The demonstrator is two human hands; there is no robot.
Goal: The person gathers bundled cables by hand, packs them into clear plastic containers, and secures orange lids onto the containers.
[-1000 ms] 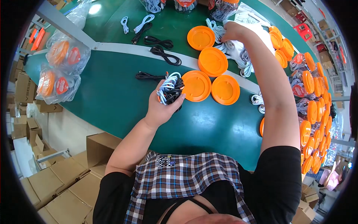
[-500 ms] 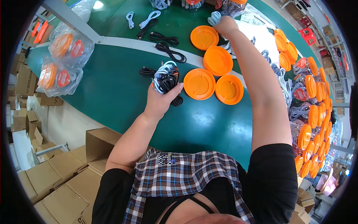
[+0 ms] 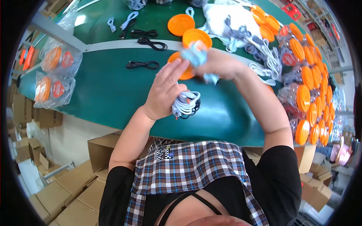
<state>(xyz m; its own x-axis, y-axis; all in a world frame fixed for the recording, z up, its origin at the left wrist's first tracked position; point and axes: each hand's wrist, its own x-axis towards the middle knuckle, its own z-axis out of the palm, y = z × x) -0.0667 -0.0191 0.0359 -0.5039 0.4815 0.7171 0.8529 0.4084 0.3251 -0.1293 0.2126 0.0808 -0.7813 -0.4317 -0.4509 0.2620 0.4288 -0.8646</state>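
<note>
White in the looped bundle of cables [image 3: 185, 104] beside the loosely spread left hand [image 3: 162, 90], risks scattering or tangling from a knock by the right hand [image 3: 220, 66], blurred, apparently closed on a pale blue bunch [image 3: 196, 55] over orange lids [image 3: 193, 35].

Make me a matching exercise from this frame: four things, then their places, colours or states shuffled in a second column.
1. Apron
2. Left hand
3. Right hand
4. Bagged orange-lidded jars

A. At the left end of the green table
B. Blurred, at a light-blue bundle
C. Plaid
D. At a white-and-black cable bundle

Pairs: 1-C, 2-D, 3-B, 4-A
</note>
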